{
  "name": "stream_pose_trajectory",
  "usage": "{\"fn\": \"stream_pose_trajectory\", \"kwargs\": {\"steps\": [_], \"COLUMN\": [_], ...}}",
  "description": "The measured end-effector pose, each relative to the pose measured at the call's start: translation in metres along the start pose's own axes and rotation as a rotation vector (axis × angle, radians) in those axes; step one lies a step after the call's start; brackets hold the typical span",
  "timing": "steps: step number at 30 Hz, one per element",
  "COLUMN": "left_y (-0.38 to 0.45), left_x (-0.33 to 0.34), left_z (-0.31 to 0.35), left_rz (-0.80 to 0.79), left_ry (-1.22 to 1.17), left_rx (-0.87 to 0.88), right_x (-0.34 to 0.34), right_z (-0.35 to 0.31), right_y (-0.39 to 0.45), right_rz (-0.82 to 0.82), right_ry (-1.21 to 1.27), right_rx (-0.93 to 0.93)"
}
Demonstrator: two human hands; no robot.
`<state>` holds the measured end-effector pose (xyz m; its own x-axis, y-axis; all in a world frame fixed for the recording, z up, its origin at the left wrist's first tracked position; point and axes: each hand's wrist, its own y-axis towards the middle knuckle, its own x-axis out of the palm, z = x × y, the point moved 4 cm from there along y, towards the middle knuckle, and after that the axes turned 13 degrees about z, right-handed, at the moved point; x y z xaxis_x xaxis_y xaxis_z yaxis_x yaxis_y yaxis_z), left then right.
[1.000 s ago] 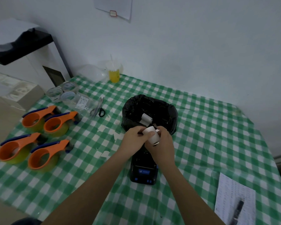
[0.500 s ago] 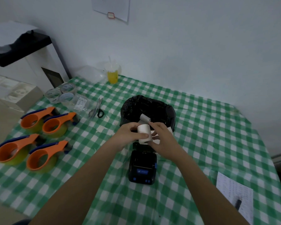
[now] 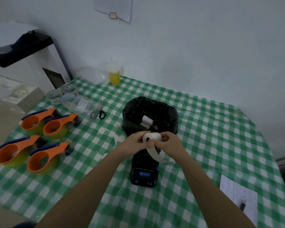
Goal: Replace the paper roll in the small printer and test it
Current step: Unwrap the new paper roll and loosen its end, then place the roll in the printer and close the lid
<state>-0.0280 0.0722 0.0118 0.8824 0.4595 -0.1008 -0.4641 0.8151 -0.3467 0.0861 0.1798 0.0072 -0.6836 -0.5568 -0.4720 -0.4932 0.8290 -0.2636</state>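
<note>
A small black printer (image 3: 144,171) with blue buttons lies on the green checked tablecloth, its paper bay open. Just above it I hold a white paper roll (image 3: 152,137) sideways, its core hole facing me. My left hand (image 3: 135,141) grips the roll's left end. On the roll's right end my right hand (image 3: 170,142) is closed. A loose strip of paper (image 3: 155,154) hangs from the roll over the printer. Behind it, another white roll (image 3: 147,121) lies inside a bin lined with a black bag (image 3: 168,116).
Several orange tape dispensers (image 3: 44,140) sit at the left. Scissors (image 3: 99,111), clear tape rolls (image 3: 62,95) and a yellow drink cup (image 3: 114,74) lie toward the back. A printed sheet with a pen (image 3: 240,203) rests near the right front edge.
The roll has turned from upright to sideways between both hands. A strip of paper has been pulled out and now hangs down over the printer.
</note>
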Motion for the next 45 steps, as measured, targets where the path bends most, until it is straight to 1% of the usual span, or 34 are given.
{"fn": "stream_pose_trajectory", "kwargs": {"steps": [3,6,8,10,13,15,17,18,21,23,27,30,34,37,41,43,45], "left_y": [-0.002,0.001,0.003,0.003,0.002,0.001,0.000,0.000,-0.001,-0.002,0.000,0.005,0.009,0.010,0.011,0.012,0.013], "left_x": [0.004,0.004,0.003,0.001,0.002,0.005,0.007,0.008,0.006,0.004,0.005,0.006,0.007,0.006,0.005,0.004,0.003], "left_z": [-0.008,-0.011,-0.014,-0.017,-0.024,-0.030,-0.036,-0.038,-0.047,-0.053,-0.068,-0.078,-0.087,-0.092,-0.095,-0.100,-0.105], "left_rz": [-0.028,0.068,0.124,0.119,0.052,0.015,-0.003,-0.006,0.005,0.016,0.006,0.030,0.042,0.048,0.057,0.064,0.093], "left_ry": [0.086,0.283,0.311,0.313,0.330,0.244,0.155,0.147,0.266,0.329,0.349,0.324,0.304,0.286,0.312,0.268,0.148], "left_rx": [0.021,0.136,0.181,0.170,0.126,0.054,-0.018,-0.032,-0.018,-0.002,0.046,0.058,0.065,0.082,0.092,0.029,-0.099], "right_x": [0.004,0.009,0.008,0.005,0.001,0.005,0.011,0.014,0.019,0.024,0.037,0.041,0.040,0.042,0.047,0.047,0.047], "right_z": [0.011,0.018,0.020,0.020,0.020,0.022,0.025,0.028,0.044,0.054,0.065,0.075,0.082,0.085,0.095,0.097,0.096], "right_y": [-0.003,-0.006,-0.009,-0.014,-0.017,-0.016,-0.014,-0.014,-0.016,-0.019,-0.025,-0.029,-0.029,-0.027,-0.026,-0.025,-0.025], "right_rz": [-0.010,-0.014,-0.069,-0.131,-0.144,-0.154,-0.177,-0.192,-0.166,-0.139,-0.058,-0.039,-0.050,-0.016,-0.034,-0.029,-0.025], "right_ry": [0.015,0.017,0.085,0.086,-0.045,-0.060,-0.045,-0.034,-0.093,-0.130,-0.164,-0.104,0.063,0.084,0.157,0.172,0.198], "right_rx": [0.070,0.070,0.063,-0.042,-0.264,-0.295,-0.279,-0.273,-0.270,-0.236,-0.214,-0.191,-0.071,0.009,0.120,0.128,0.120]}}
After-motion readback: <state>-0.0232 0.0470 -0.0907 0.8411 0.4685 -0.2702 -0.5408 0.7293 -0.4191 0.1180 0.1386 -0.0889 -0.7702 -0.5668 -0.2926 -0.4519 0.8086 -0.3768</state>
